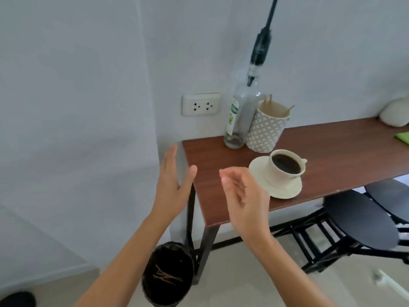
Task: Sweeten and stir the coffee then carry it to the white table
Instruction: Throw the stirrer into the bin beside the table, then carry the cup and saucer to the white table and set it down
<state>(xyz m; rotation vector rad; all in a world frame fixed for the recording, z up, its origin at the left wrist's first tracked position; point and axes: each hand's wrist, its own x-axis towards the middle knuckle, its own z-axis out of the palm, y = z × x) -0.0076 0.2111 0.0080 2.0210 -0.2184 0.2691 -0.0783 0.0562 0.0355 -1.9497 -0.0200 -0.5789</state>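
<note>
A cream cup [285, 168] full of black coffee stands on a cream saucer [259, 171] near the front edge of a dark wooden counter [217, 173]. My right hand [245, 198] hovers just left of the saucer, fingers loosely curled, holding nothing. My left hand [174, 185] is raised at the counter's left end, palm flat and fingers apart, also holding nothing. Behind the cup a patterned holder [265, 131] contains wooden stir sticks, and a glass bottle [239, 120] with a green label stands beside it.
A wall socket [200, 104] sits above the counter's left end. Dark round stools [363, 220] stand under the counter at right. A black bin [168, 275] is on the floor by the counter leg. A white object [395, 114] and a green cloth [402, 137] lie at far right.
</note>
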